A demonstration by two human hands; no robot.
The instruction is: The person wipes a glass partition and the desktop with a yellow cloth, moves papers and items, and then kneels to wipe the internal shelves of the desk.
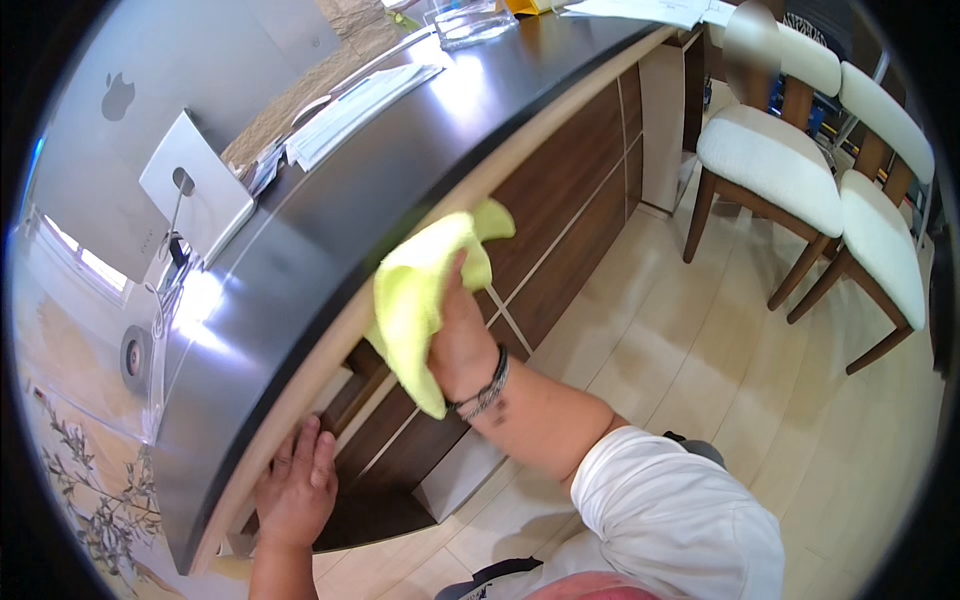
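Observation:
My right hand [459, 341] holds a yellow-green cloth [416, 281] against the pale wood edging [517, 150] of a dark-topped counter [360, 199]. The cloth drapes over the fingers and hides most of them; one corner flares out to the right. A dark-and-light bracelet [484, 394] circles that wrist. Lower left, my left hand [296, 484] rests against the same edging with its fingers extended and nothing in them. Brown wood-look panels [566, 191] with pale strips form the counter's front.
An Apple computer [247, 60] stands on its metal stand [199, 187] beyond the counter. Papers [360, 112] and a clear container [472, 26] lie along the top. Two white-cushioned chairs [769, 161] stand at right on the pale plank floor [675, 330]. A leafy plant [105, 495] is lower left.

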